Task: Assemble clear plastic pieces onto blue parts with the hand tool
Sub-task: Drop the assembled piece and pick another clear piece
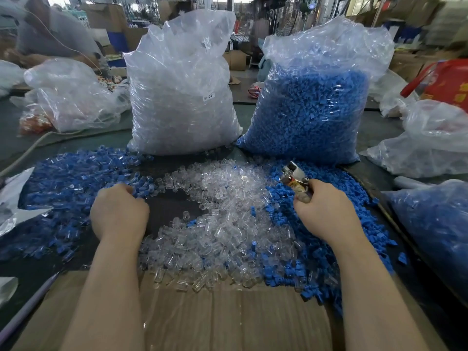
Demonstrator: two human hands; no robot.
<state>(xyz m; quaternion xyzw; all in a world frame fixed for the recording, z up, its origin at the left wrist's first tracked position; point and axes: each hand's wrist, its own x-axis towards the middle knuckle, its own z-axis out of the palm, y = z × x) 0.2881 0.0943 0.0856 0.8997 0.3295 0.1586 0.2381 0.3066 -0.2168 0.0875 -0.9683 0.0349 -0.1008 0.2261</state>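
Head view: right hand (pixel 323 211) grips the small metal hand tool (pixel 296 181); left hand (pixel 119 211), fingers curled, contents hidden, should pick one piece from the loose clear plastic pieces (pixel 222 231).

Two full bags standing far on the counter (pixel 374 138): clear-piece bag (pixel 182 97) left, part bag (pixel 311 107) right; loose clear pieces (pixel 222 234) heaped near, between assembled pile (pixel 65 183) left and loose parts (pixel 329 249) right
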